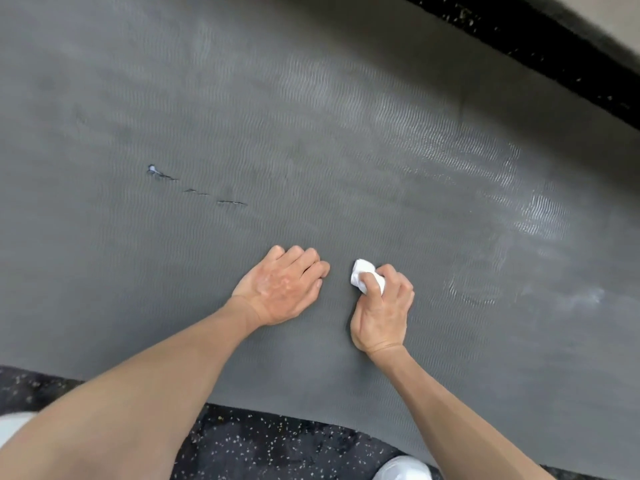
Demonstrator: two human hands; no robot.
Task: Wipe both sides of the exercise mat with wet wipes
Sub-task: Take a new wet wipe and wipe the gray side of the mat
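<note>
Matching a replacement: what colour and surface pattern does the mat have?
Dark grey mat with a fine wavy ribbed pattern, clearest in the head view.

The exercise mat (311,116) runs out of the picture at 9, 12 and 3 o'clock, and its far part toward 12 o'clock is blurred. Most of the wet wipe (360,271) is buried in the curled fingers of the right hand (384,306), and the fingertips of the left hand (280,285) are tucked under out of sight. At 5 o'clock a white shoe (403,469) is cut by the bottom edge; at 8 o'clock a white patch (14,427), cut by the left edge, cannot be identified.
</note>
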